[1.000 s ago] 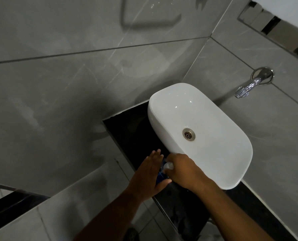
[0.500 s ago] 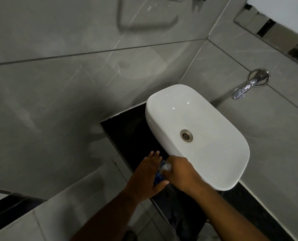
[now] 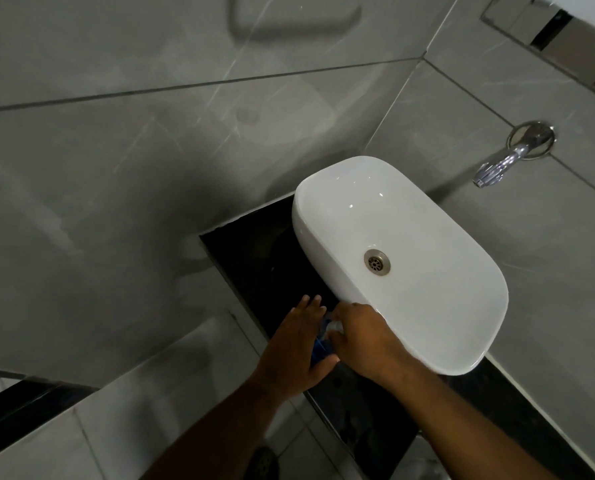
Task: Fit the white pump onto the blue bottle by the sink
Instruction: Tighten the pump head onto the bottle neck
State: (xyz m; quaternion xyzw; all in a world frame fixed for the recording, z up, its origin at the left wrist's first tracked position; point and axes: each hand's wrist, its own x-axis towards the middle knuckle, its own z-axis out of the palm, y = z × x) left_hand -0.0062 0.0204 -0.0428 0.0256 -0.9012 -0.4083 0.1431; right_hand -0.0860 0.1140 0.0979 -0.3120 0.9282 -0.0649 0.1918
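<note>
A blue bottle [image 3: 320, 351] stands on the black counter [image 3: 265, 265] at the near left corner of the white sink [image 3: 427, 306]. Only a narrow strip of the bottle shows between my hands. My left hand [image 3: 296, 348] is wrapped around its left side, thumb across the front and fingers stretched out behind. My right hand [image 3: 365, 341] is closed over the white pump [image 3: 335, 327] on top of the bottle, and just a small pale bit of the pump peeks out. How the pump sits on the bottle's neck is hidden.
A chrome tap [image 3: 507, 157] sticks out of the grey tiled wall to the right, above the sink. The sink's drain [image 3: 377, 261] lies in the basin's middle. The counter's front edge runs just under my wrists. A mirror edge [image 3: 566, 39] shows at top right.
Both hands stay on the bottle and pump in the same grip. My right hand has shifted slightly over the pump. The view has drifted a little.
</note>
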